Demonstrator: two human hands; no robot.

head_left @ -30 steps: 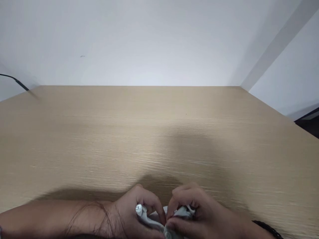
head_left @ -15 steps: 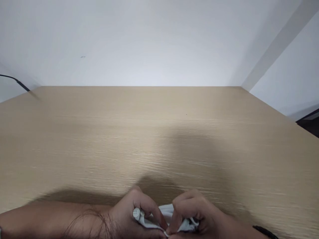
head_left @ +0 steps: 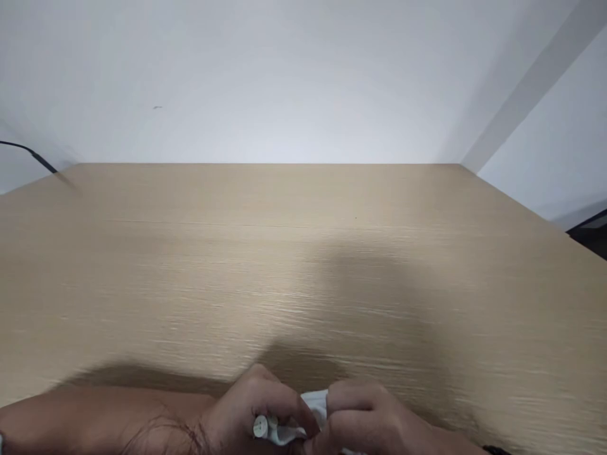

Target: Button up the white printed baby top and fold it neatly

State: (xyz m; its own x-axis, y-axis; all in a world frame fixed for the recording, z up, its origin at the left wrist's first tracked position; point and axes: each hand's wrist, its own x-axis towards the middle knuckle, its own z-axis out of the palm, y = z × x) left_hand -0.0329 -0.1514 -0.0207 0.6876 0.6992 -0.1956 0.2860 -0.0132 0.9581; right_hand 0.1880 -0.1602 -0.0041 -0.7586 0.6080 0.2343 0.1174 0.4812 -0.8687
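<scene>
Pale wood-grain laminate worktop (head_left: 303,265) fills most of the view, backed by a plain white wall (head_left: 265,76). A thin black cable (head_left: 28,153) enters at the far left corner. At the near edge, both hands meet low in view. Left hand (head_left: 251,414) curled closed, fingers wrapped over a small white soft bundle with a round cap-like end (head_left: 272,430). Right hand (head_left: 365,420) closed on the same bundle from the other side, fingertips touching the left. Bundle sits between both hands, mostly hidden.
</scene>
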